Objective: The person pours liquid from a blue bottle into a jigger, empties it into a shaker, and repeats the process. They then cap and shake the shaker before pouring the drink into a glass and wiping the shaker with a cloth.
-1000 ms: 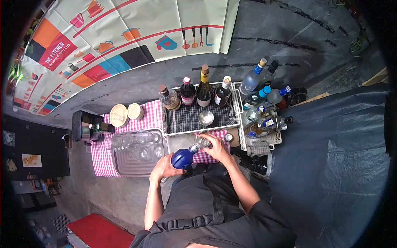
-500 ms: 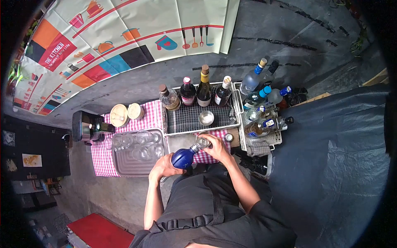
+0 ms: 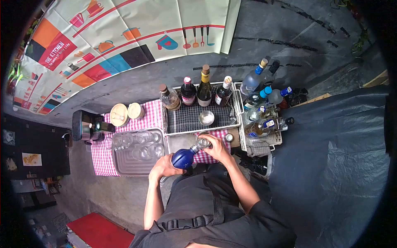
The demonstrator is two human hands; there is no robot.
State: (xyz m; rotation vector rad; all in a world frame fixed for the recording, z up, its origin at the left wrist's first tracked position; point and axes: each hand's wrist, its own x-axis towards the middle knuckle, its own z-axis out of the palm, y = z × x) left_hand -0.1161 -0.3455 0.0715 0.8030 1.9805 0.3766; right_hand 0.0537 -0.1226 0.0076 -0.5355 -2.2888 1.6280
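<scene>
My left hand (image 3: 163, 166) is wrapped around a dark blue bottle (image 3: 182, 158), which lies tilted with its silver neck pointing up and to the right. The bottle's mouth is at the rim of a small clear glass (image 3: 203, 143). My right hand (image 3: 217, 149) grips that glass from its right side. Whether liquid is flowing is too small to make out. Just right of my right hand stands a small metal cup (image 3: 228, 137).
Beyond my hands, a white wire rack (image 3: 201, 131) holds several bottles and a metal bowl (image 3: 206, 118). A tray (image 3: 136, 166) of upturned-looking glasses sits to the left on checked cloth (image 3: 101, 159). More bottles crowd a white crate (image 3: 264, 142) at right.
Almost nothing differs. Both hands, the bottle and the glass keep their places.
</scene>
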